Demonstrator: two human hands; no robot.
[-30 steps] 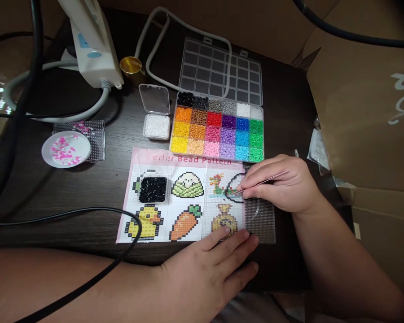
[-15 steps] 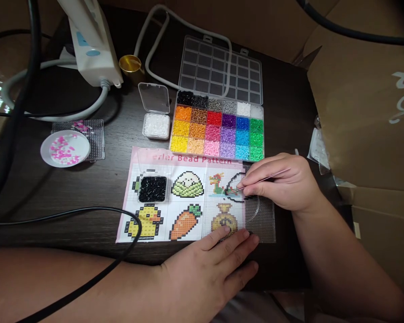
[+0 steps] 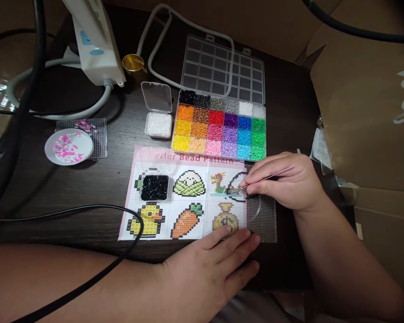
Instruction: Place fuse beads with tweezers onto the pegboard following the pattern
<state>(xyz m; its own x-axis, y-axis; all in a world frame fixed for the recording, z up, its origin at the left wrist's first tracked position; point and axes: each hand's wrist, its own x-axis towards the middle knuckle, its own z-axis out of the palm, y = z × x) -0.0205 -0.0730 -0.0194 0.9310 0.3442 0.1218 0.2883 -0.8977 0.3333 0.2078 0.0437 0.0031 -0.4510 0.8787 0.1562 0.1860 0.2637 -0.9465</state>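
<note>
The right hand [image 3: 286,184] is pinching thin metal tweezers [image 3: 267,178], tips touching black beads on the clear, studded square pegboard [image 3: 264,224]. The left hand [image 3: 215,264] is lying flat, fingers spread, pressing the pegboard's near edge over a glossy paper sheet [image 3: 161,157] reading "Bead Pattern".

Dark wood-grain tabletop [image 3: 87,188], slightly glossy. Thin shiny metal tweezers [image 3: 269,176] in the right hand [image 3: 286,184]. Clear studded plastic pegboard [image 3: 262,220] beneath it. Glossy paper sheet [image 3: 161,157] beside.
</note>
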